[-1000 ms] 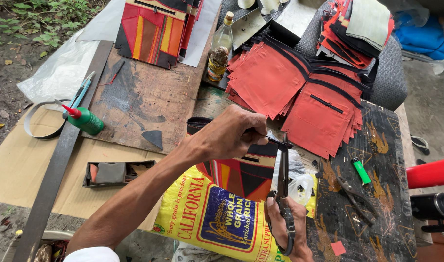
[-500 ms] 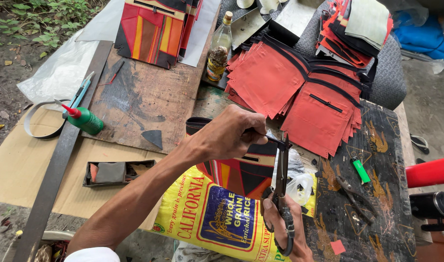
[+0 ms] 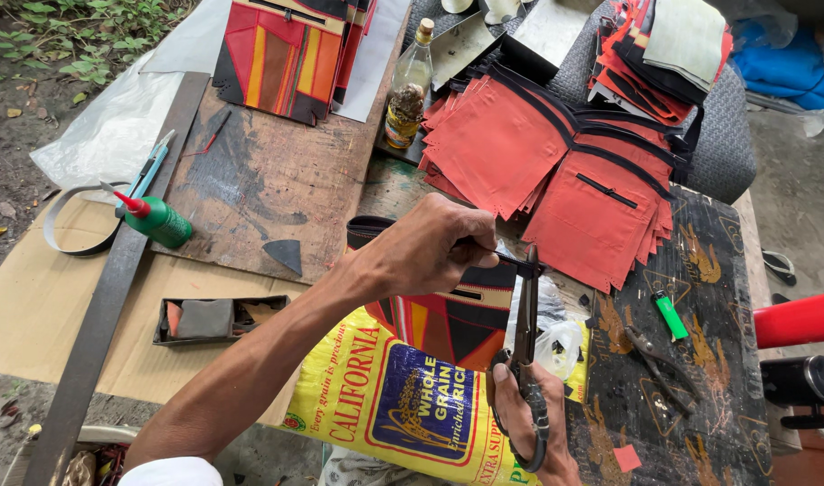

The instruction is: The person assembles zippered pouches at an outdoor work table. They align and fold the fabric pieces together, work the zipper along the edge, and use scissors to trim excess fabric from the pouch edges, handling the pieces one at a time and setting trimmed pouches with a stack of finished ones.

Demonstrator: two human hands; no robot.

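My left hand (image 3: 434, 247) pinches a narrow black strap (image 3: 513, 262) that sticks out to the right from its fingers, above a patchwork pouch (image 3: 457, 324) in red, orange and black. My right hand (image 3: 533, 432), low in the view, has its fingers through the handles of dark metal scissors (image 3: 525, 333). The scissor blades point upward and meet the strap's free end. A yellow printed sack (image 3: 394, 405) lies under the pouch.
Stacks of red zip pouches (image 3: 556, 171) lie beyond my hands. A glass bottle (image 3: 407, 99), a green glue bottle (image 3: 155, 219), a long metal ruler (image 3: 115, 279), a green lighter (image 3: 671, 316), pliers (image 3: 664, 364) and a shallow scrap tray (image 3: 214, 319) surround the wooden board (image 3: 259, 180).
The scissors have shifted slightly and their blades have come together at the strap's end. My left hand keeps its hold in the same place.
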